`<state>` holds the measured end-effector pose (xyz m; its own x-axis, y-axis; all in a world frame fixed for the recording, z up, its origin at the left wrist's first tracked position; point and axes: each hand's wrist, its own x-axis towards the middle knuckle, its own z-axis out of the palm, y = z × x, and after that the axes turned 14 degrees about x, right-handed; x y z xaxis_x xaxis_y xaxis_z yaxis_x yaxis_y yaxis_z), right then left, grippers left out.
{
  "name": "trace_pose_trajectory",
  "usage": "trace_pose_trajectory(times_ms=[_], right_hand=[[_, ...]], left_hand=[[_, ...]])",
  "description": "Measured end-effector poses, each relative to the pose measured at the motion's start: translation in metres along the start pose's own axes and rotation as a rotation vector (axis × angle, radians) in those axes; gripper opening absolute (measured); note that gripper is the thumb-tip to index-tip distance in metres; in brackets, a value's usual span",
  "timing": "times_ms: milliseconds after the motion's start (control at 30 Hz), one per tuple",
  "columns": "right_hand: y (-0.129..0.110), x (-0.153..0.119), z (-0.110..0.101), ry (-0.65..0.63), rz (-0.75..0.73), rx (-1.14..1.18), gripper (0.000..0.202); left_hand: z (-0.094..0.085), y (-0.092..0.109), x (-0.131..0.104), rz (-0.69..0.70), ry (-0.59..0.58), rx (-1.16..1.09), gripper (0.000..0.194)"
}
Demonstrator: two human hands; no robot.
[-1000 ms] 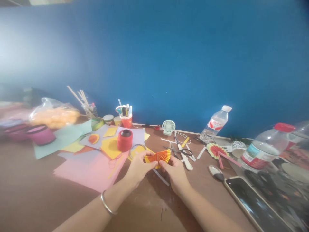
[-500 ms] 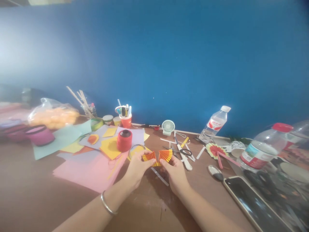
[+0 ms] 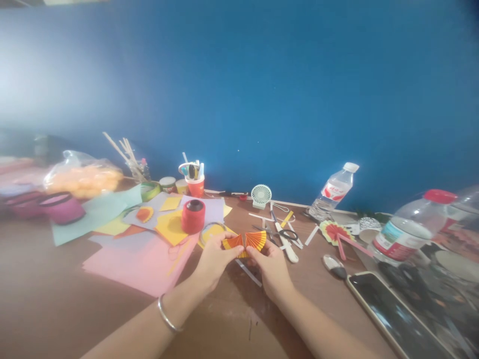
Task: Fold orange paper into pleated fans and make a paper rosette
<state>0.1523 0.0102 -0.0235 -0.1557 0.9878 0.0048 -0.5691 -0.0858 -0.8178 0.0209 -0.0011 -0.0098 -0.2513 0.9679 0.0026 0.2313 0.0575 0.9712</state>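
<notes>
An orange pleated paper fan (image 3: pixel 256 240) with a yellow rim is held over the table between both hands. My left hand (image 3: pixel 214 259) pinches its left side with thumb and fingers, and a silver bangle circles that wrist. The right side is gripped by my right hand (image 3: pixel 272 265), thumb in front. A narrow gap runs down the fan's middle; whether its halves join below is hidden by the thumbs. Just right of my right hand lie scissors (image 3: pixel 289 235) and a white-handled tool (image 3: pixel 290 251). Beneath the hands rests a white paper strip (image 3: pixel 249 273).
Left of the hands are a red thread spool (image 3: pixel 193 217) and pink paper sheets (image 3: pixel 138 264). A mini fan (image 3: pixel 261 196) stands at the back. On the right are a phone (image 3: pixel 396 311), a spoon (image 3: pixel 334 266), a paper rosette (image 3: pixel 335 232) and water bottles (image 3: pixel 406 232).
Both hands keep their hold on the pleated paper fan. Its two sides have come slightly closer, so the gap between them is narrower.
</notes>
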Motion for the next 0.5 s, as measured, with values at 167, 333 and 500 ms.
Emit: trace_pose_trajectory(times_ms=[167, 333, 500], right_hand=[[-0.0018, -0.0010, 0.0019, 0.012, 0.015, 0.019, 0.028], [-0.0027, -0.0017, 0.0022, 0.001, 0.016, 0.030, 0.029], [-0.0021, -0.0016, 0.0014, -0.007, 0.006, 0.020, 0.030]], left_hand=[[-0.0008, -0.0042, 0.0011, 0.063, -0.080, 0.038, 0.029], [-0.0009, -0.0049, 0.0013, 0.064, -0.082, 0.054, 0.029], [-0.0003, -0.0034, 0.0011, 0.055, -0.099, 0.026, 0.028]])
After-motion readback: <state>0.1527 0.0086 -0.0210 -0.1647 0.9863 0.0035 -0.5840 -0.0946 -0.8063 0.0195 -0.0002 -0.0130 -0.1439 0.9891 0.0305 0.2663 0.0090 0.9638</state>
